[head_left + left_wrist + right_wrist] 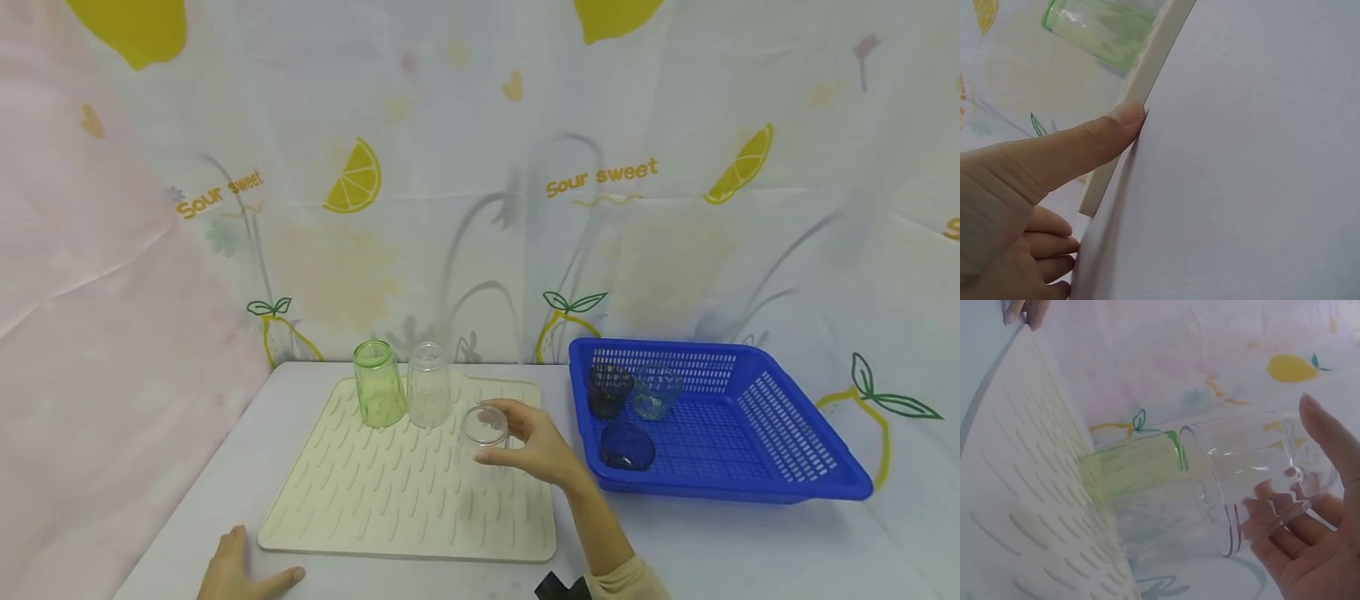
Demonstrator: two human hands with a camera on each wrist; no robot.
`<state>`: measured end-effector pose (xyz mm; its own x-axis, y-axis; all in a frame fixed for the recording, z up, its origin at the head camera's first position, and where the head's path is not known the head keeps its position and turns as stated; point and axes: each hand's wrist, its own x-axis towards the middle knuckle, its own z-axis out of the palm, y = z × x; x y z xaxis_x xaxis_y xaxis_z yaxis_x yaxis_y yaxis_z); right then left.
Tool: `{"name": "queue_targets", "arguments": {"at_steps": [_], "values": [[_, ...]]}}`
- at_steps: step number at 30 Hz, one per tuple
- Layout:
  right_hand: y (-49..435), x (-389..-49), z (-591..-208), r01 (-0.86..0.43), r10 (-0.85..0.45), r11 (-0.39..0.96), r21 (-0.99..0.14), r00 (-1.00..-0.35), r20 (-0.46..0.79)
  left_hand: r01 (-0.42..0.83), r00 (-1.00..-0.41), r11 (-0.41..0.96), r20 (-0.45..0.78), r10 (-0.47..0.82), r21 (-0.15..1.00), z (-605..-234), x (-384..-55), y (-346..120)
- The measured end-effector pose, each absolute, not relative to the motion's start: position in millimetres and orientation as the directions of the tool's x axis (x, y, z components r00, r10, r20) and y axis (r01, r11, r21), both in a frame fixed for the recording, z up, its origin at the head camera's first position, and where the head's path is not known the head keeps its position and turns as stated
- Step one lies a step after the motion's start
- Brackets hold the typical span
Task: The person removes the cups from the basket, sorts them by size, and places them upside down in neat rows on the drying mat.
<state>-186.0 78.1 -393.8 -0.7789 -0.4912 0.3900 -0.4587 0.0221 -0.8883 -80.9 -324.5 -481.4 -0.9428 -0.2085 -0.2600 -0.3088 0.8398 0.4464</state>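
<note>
While the right hand (527,443) wraps the base end of a held glass (480,429) — thumb on one side, fingers curled round the other — the left hand (234,575) lies just off the near left corner of the mat (360,508), its fingers apart and nothing in its grip. The held glass is over the mat's right half, mouth down, and in the right wrist view its rim looks clear of the surface. A green glass (380,387) and a clear glass (429,392) stand side by side on the mat's far part; right of the mat, a basket (712,485) has three more glasses in it.

Smooth walls gripped near one end could slip if the fingers loosened early, and the held glass might drop. Met aslant, the mat's ridges could catch one side of the rim and leave it rocking. A swing toward the mat's far left might knock the clear glass — and that one, the green glass.

In the head view the held glass's lower wall is nearly lost against the mat, so the gap is hard to judge there. Whether the left thumb touches the mat's edge, I cannot tell; that hand is cut off below.
</note>
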Motion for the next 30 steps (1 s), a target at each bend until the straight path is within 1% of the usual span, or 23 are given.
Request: {"name": "queue_targets", "arguments": {"at_steps": [8,15,21,26,30], "values": [[57,-192,-405,-0.399,-0.501,0.024,-0.917,-0.798,0.334,-0.253,-0.966,0.817,-0.177,-0.187,0.518,-489,-87,-325],[24,-201,-415,-0.371,-0.559,0.053,-0.927,-0.780,0.280,-0.284,-0.957,0.784,-0.209,-0.200,0.553,-492,-86,-328],[-7,-203,-422,-0.351,-0.567,0.067,-0.934,-0.784,0.254,-0.275,-0.961,0.780,-0.183,-0.207,0.562,-493,-84,-325],[-33,-204,-426,-0.362,-0.544,0.079,-0.929,-0.797,0.265,-0.244,-0.969,0.788,-0.120,-0.214,0.566,-493,-82,-323],[-52,-207,-431,-0.397,-0.540,0.074,-0.915,-0.787,0.298,-0.252,-0.967,0.780,-0.130,-0.217,0.573,-491,-82,-322]]}}
